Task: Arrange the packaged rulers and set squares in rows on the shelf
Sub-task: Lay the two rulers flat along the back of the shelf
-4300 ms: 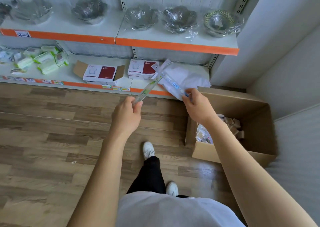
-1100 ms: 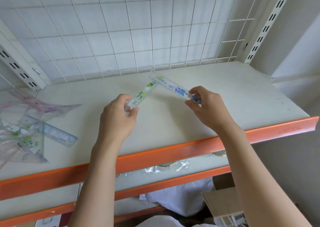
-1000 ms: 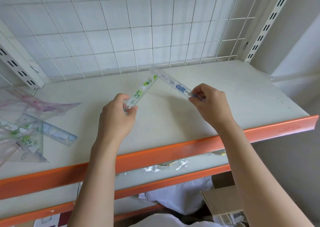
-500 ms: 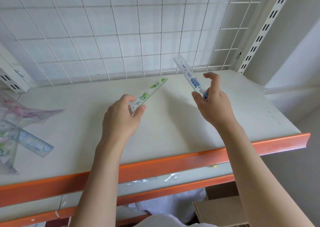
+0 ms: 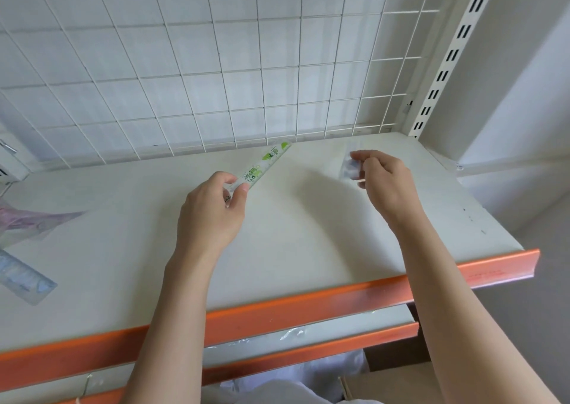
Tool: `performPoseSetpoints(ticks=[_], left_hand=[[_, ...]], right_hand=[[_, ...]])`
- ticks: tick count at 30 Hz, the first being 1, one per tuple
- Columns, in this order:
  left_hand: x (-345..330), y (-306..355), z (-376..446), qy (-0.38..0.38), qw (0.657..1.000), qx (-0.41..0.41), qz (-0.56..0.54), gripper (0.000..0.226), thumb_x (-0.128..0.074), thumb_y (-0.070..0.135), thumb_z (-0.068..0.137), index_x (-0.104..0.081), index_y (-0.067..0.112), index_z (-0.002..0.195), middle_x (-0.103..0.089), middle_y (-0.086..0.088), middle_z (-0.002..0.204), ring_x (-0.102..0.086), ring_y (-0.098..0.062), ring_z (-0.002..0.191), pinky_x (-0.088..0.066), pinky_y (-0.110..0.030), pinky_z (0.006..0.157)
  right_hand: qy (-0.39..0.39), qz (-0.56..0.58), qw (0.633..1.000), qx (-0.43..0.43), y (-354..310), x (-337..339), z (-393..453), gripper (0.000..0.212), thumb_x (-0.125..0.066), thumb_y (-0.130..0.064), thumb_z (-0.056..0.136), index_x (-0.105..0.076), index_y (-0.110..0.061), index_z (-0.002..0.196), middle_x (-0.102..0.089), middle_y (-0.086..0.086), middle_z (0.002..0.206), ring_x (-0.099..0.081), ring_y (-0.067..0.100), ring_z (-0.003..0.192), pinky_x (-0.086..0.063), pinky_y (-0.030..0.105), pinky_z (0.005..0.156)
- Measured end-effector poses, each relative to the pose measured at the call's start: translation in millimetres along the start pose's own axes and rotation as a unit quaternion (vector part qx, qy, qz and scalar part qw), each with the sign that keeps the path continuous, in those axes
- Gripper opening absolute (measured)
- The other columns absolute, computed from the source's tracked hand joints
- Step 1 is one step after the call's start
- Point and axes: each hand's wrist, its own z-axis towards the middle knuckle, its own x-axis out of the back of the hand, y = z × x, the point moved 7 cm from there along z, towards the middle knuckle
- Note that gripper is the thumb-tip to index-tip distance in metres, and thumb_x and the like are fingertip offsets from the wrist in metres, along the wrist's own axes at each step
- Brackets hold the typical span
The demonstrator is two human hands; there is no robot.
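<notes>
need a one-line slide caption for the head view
Left hand holds a green-printed ruler, right hand a blurred clear pack, over the shelf.

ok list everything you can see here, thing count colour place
green ruler: 1, clear with green print, held over mid shelf, pointing toward the grid
blue ruler: 1, clear, bluish, blurred, right of the green one
loose packs: at least 2, pink and blue, far left of shelf
shelf: 1, white with orange front edge
wire grid: 1, white, behind shelf
lower shelf: 1, orange-edged, below
cardboard box: 1, brown, bottom right
left hand: pinches green ruler
right hand: pinches blue ruler
</notes>
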Motion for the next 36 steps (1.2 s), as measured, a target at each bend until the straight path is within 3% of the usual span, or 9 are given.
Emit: performPoseSetpoints(ticks=[3, 9, 13, 16, 19, 23, 27, 30, 36], left_hand=[[-3.0, 3.1, 0.9, 0.0, 1.0, 0.002, 0.001, 0.029, -0.05, 0.04, 0.092, -0.058, 0.021, 0.113, -0.06, 0.003, 0.087, -0.054, -0.021, 0.082, -0.04, -0.029, 0.072], [-2.5, 6.3, 2.2, -0.007, 1.0, 0.009, 0.0, 0.036, -0.058, 0.043, 0.087, -0.057, 0.022, 0.116, -0.056, 0.003, 0.089, -0.054, -0.02, 0.084, -0.039, -0.027, 0.074], [2.4, 3.4, 5.5, -0.004, 1.0, 0.017, 0.007, 0.038, -0.06, 0.041, 0.086, -0.056, 0.022, 0.12, -0.056, 0.003, 0.091, -0.052, -0.019, 0.085, -0.037, -0.027, 0.073], [6.4, 2.3, 5.6, 0.005, 1.0, 0.021, 0.006, 0.037, -0.059, 0.039, 0.088, -0.056, 0.021, 0.119, -0.056, 0.003, 0.089, -0.052, -0.019, 0.084, -0.038, -0.027, 0.073], [10.1, -0.1, 3.7, 0.012, 1.0, 0.024, 0.002, 0.036, -0.059, 0.039, 0.087, -0.056, 0.021, 0.119, -0.056, 0.002, 0.089, -0.051, -0.019, 0.081, -0.037, -0.027, 0.073], [13.4, -5.5, 2.6, 0.016, 0.999, 0.035, 0.001, 0.036, -0.059, 0.038, 0.087, -0.057, 0.021, 0.119, -0.056, 0.002, 0.089, -0.052, -0.019, 0.082, -0.04, -0.028, 0.074], [10.6, -4.4, 1.7, 0.014, 0.999, 0.036, -0.004, 0.036, -0.06, 0.038, 0.087, -0.057, 0.02, 0.119, -0.056, 0.002, 0.089, -0.052, -0.02, 0.082, -0.039, -0.028, 0.073], [5.9, -1.2, 0.7, 0.007, 0.999, 0.036, -0.007, 0.036, -0.06, 0.038, 0.087, -0.057, 0.02, 0.118, -0.055, 0.002, 0.087, -0.051, -0.019, 0.081, -0.038, -0.027, 0.073], [-1.1, 1.4, -2.9, -0.004, 0.999, 0.044, -0.01, 0.036, -0.06, 0.038, 0.087, -0.058, 0.02, 0.119, -0.056, 0.001, 0.088, -0.052, -0.022, 0.083, -0.041, -0.029, 0.075]], right_hand=[[-0.009, -0.064, 0.997, 0.051, -3.1, -3.5, 3.1, 0.035, -0.041, -0.01, 0.09, -0.063, -0.018, 0.115, -0.065, -0.011, 0.09, -0.062, 0.01, 0.088, -0.047, 0.023, 0.076], [0.047, -0.267, 0.944, 0.187, -5.4, -10.7, 11.9, 0.022, -0.059, -0.016, 0.086, -0.071, -0.019, 0.104, -0.068, -0.002, 0.089, -0.056, 0.024, 0.09, -0.038, 0.027, 0.067], [0.06, -0.297, 0.916, 0.264, -15.2, -18.1, 20.4, 0.014, -0.065, -0.012, 0.083, -0.073, -0.01, 0.095, -0.059, 0.01, 0.089, -0.053, 0.031, 0.088, -0.033, 0.026, 0.066], [0.02, -0.294, 0.911, 0.287, -24.8, -25.4, 32.8, 0.011, -0.058, -0.006, 0.085, -0.061, -0.001, 0.094, -0.057, 0.013, 0.097, -0.052, 0.031, 0.077, -0.033, 0.028, 0.064], [-0.023, -0.282, 0.905, 0.317, -33.5, -31.2, 40.2, 0.011, -0.046, -0.001, 0.089, -0.049, 0.002, 0.099, -0.058, 0.017, 0.094, -0.054, 0.038, 0.074, -0.043, 0.039, 0.062], [-0.035, -0.309, 0.867, 0.39, -37.4, -41.9, 40.5, 0.035, -0.044, 0.003, 0.088, -0.06, -0.01, 0.116, -0.059, 0.01, 0.08, -0.057, 0.036, 0.072, -0.04, 0.036, 0.066], [-0.063, -0.309, 0.867, 0.386, -20.3, -46.0, 37.9, 0.038, -0.05, -0.003, 0.089, -0.065, -0.019, 0.12, -0.057, 0.009, 0.085, -0.056, 0.031, 0.081, -0.028, 0.033, 0.075], [-0.11, -0.349, 0.862, 0.349, -5.1, -44.2, 38.3, 0.039, -0.051, -0.007, 0.094, -0.058, -0.023, 0.128, -0.053, 0.01, 0.097, -0.05, 0.03, 0.094, -0.019, 0.03, 0.078], [-0.159, -0.392, 0.852, 0.308, 5.3, -35.7, 45.2, 0.049, -0.043, -0.001, 0.094, -0.052, -0.03, 0.133, -0.05, 0.006, 0.111, -0.044, 0.026, 0.107, -0.019, 0.028, 0.082]])
